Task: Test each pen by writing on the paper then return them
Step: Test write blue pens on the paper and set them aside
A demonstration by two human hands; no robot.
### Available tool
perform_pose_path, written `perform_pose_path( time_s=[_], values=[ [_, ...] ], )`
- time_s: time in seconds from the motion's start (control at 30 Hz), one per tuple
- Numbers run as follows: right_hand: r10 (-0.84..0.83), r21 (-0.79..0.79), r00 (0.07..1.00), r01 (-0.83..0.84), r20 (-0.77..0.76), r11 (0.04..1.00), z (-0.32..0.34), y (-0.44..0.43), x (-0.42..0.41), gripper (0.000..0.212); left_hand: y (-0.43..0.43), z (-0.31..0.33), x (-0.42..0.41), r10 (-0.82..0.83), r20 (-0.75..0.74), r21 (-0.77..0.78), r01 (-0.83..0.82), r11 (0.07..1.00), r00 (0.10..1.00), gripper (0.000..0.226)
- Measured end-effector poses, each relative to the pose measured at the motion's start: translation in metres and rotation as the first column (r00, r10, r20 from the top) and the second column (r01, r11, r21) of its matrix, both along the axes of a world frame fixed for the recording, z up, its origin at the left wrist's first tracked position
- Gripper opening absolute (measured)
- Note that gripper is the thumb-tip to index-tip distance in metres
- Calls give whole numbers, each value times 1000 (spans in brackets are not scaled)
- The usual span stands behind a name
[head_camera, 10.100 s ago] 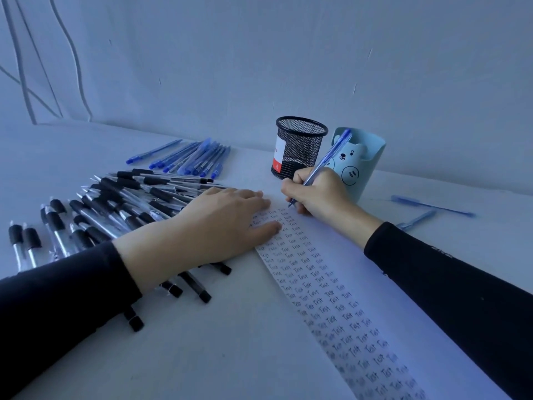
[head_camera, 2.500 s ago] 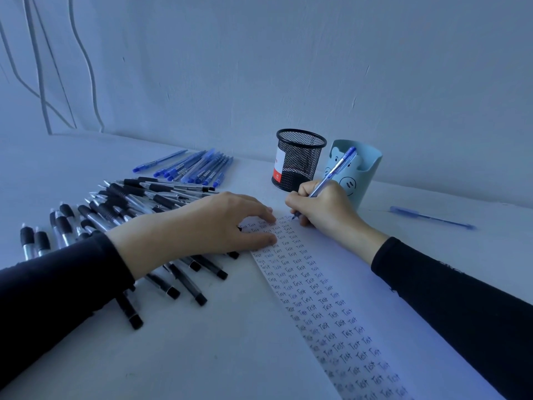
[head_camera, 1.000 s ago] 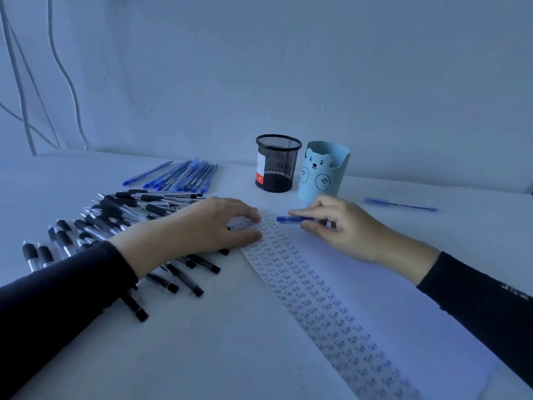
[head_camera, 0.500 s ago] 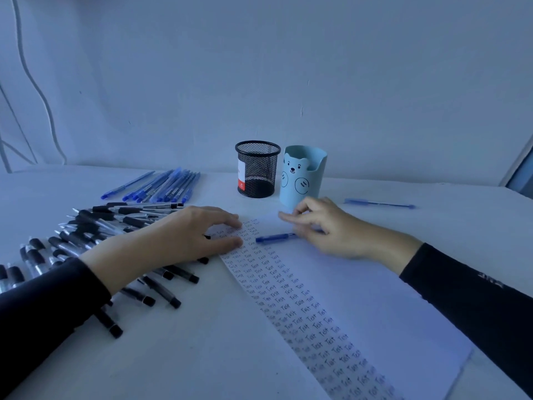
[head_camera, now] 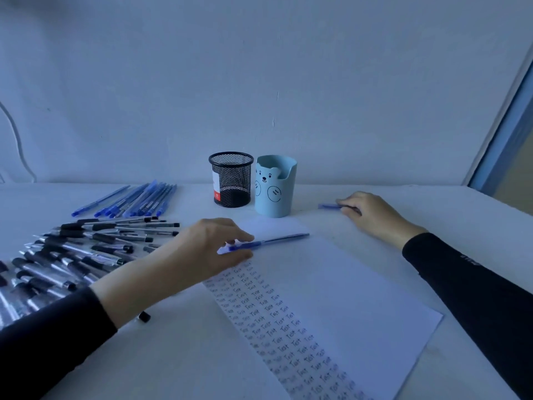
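Left hand (head_camera: pixel 199 255) is pinching the left end of a blue pen (head_camera: pixel 274 240) between thumb and fingers, and that pen is lying flat across the top of the paper (head_camera: pixel 346 298), just in front of the bear cup (head_camera: pixel 275 194). Right hand (head_camera: pixel 372 212) is stretching out over the table (head_camera: pixel 173 356) to the right of that cup, fingertips sitting on a second blue pen (head_camera: pixel 327 206). It's blurry there, so I can't tell if it's actually gripping or only touching. Paper is showing columns of "Test" down its left side. Mesh cup (head_camera: pixel 232 180) is standing just beside the bear cup. Off to the left, a row of blue pens (head_camera: pixel 135 197) is lying behind a pile of black pens (head_camera: pixel 86 249)
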State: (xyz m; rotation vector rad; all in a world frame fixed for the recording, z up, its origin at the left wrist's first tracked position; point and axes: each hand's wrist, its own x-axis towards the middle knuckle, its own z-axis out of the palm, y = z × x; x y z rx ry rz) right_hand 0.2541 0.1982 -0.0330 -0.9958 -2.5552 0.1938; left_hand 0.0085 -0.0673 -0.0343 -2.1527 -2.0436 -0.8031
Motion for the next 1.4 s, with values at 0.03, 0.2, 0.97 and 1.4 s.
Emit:
perform_pose_path(
  time_s=[0.03, 0.2, 0.97, 1.4],
  values=[
    [2, 4, 1000, -2, -22, 1000, 1, -2, -2, 27, 2, -2, 0, 1, -10, 16, -1, 1000, 1000, 33],
    [84, 9, 994, -83, -77, 996, 4, -10, -12, 9, -3, 7, -8, -16, -11, 156, 18, 988, 1000, 21],
    [464, -63, 865, -483, -190, 874, -2, -104, -68, 22, -27, 31, -155, 737, 37, -74, -734, 675, 674, 41],
    [464, -102, 879, -455, 106, 885, 23, -160, -71, 46, -21, 30, -55, 123, 51, -337, -98, 936, 991, 45]
  ],
)
